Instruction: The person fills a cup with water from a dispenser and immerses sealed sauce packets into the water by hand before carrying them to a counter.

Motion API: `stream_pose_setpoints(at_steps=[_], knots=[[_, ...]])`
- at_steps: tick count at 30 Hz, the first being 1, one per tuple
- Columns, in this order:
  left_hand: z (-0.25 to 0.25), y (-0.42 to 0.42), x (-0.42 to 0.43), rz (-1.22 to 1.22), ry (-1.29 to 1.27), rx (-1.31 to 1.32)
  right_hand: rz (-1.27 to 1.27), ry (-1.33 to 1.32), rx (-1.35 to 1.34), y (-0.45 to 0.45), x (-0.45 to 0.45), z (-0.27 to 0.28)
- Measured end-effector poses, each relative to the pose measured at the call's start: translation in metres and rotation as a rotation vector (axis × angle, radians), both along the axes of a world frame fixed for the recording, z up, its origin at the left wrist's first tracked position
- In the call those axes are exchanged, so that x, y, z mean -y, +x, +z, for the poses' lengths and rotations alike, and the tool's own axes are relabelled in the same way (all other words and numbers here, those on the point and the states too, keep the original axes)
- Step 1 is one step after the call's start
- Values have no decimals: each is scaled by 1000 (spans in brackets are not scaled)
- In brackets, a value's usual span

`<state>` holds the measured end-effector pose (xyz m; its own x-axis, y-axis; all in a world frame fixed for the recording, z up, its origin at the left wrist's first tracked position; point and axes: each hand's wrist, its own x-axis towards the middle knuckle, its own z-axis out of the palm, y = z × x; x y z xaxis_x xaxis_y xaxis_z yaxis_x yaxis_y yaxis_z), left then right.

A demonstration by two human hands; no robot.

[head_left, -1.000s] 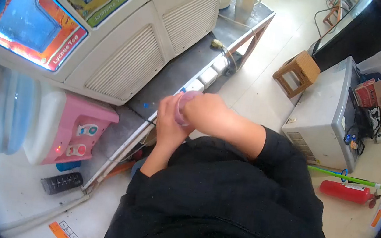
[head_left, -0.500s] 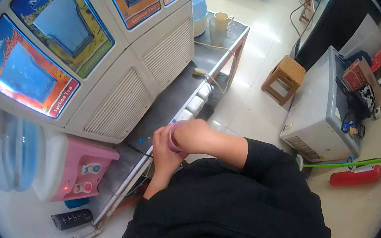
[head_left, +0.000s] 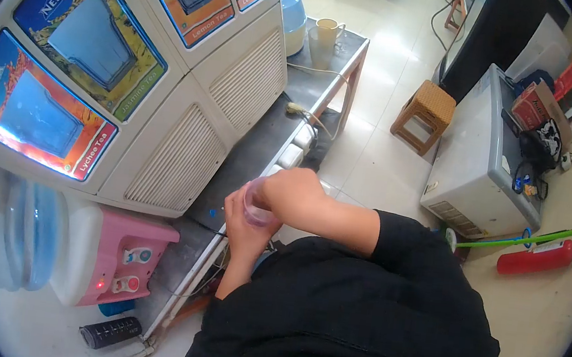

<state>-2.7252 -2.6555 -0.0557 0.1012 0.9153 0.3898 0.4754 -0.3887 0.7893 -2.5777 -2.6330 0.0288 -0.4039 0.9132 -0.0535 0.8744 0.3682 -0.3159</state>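
Note:
My left hand (head_left: 243, 233) is wrapped round a translucent pinkish cup (head_left: 256, 213), its fingers on the cup's outer wall. Over the cup's mouth is my right hand (head_left: 293, 188), bent at the wrist, with its fingers down inside and hidden from view. Whether those fingers hold anything cannot be seen. Both hands are in front of my black shirt, near the long edge of a dark metal table (head_left: 241, 166).
A large drink dispenser (head_left: 177, 145) stands on the table, with a pink water dispenser (head_left: 118, 230) at lower left. Farther off are a jug (head_left: 324, 42), a wicker stool (head_left: 432, 107) and a white chest freezer (head_left: 472, 157). A red fire extinguisher (head_left: 536, 258) lies at right.
Since the first frame the view has shifted, and hands and cup appear lower. In the latest frame the right hand is raised slightly and more of the cup's inside shows. The left hand keeps its hold.

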Motion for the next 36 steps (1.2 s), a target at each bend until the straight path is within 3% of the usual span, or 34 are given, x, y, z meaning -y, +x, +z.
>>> stream_pose_setpoints(at_steps=[2,5,8,11,14,20,23,26,36], knots=[[2,5,-3,22,-25,5,-83,101,-131,1,2,-7],[-4,14,-18,-1,-28,16,-95,39,-55,14,-10,-14],[-8,27,-36,-3,26,-35,81,122,-167,41,-26,-22],[-5,49,-56,-31,16,-30,89,327,-192,64,-50,-25],[-12,73,-81,-43,26,-64,123,31,-41,88,-75,-17],[-20,139,-133,-75,-30,60,79,-24,-8,144,-142,-17],[-4,174,-157,-15,24,-125,207,-56,92,175,-171,-14],[-1,209,-178,27,-12,-18,140,-34,-1,205,-200,-2],[6,280,-217,185,-35,-9,338,-29,83,267,-255,9]])
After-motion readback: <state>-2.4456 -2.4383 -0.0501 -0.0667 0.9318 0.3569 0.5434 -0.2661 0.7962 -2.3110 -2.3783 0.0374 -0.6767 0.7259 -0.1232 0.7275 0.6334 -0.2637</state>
